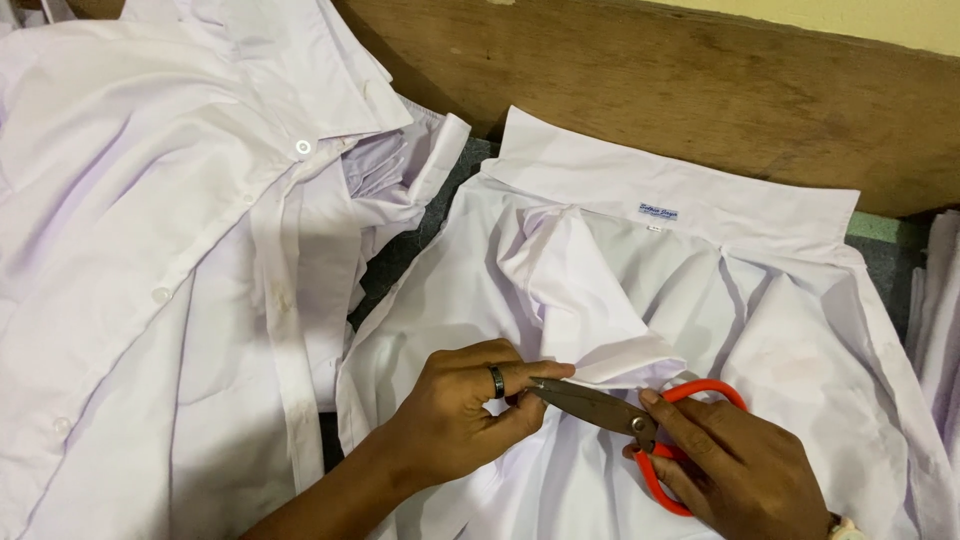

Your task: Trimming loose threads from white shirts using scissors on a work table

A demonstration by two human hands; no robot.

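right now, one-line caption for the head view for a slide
Right hand works red-handled scissors at white shirt fabric pinched by left hand.

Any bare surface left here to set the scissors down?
Hardly. A narrow dark strip shows between the buttoned shirt pile and the open shirt; another beside its collar's right end. Around both hands and scissors, everything is cloth.

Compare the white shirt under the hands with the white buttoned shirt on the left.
The white shirt under the hands lies collar up, inner label showing, rumpled; the white buttoned shirt on the left shows its button placket. Red-handled scissors and both hands touch the first only. Both are white collared cloth.
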